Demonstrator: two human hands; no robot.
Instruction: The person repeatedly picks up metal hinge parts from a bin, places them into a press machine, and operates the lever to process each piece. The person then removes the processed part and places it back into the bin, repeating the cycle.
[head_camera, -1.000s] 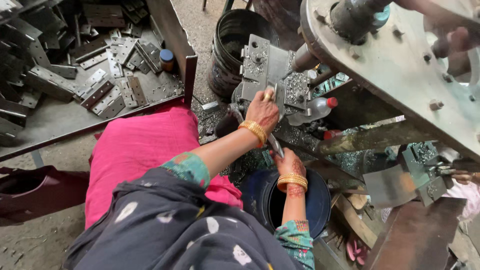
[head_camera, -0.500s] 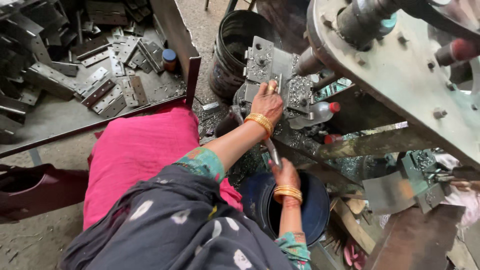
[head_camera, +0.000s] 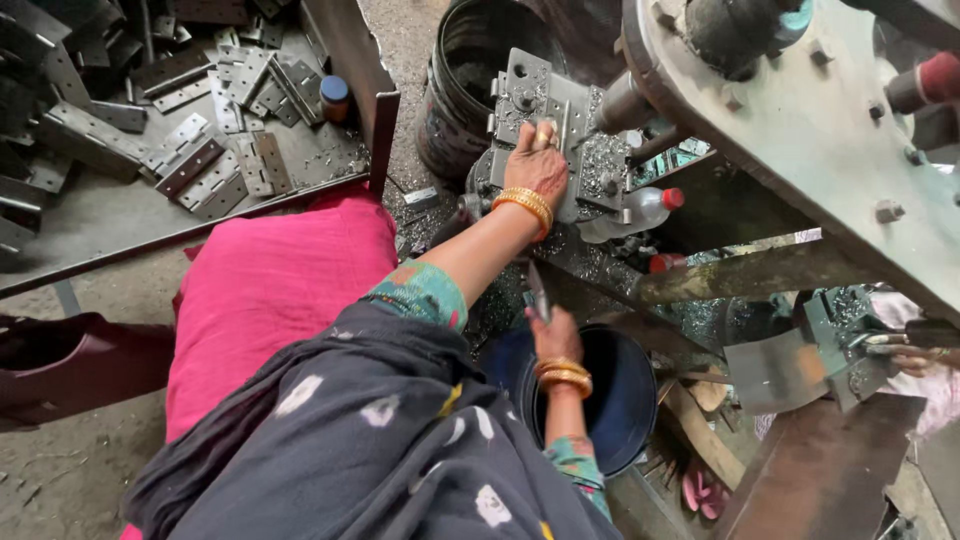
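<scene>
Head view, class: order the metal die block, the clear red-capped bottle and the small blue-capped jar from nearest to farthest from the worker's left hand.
From the left hand:
1. Metal die block, under the palm.
2. Red-capped bottle, just right.
3. Blue-capped jar, far left in the tray.

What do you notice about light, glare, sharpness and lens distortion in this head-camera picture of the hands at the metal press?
Head view: soft daylight, no hard shadows; pale glare on the machine plate; black drum and blue bucket interiors fall dark. Left hand on the die block is sharp, right hand too; a wide lens bows the edges.
</scene>
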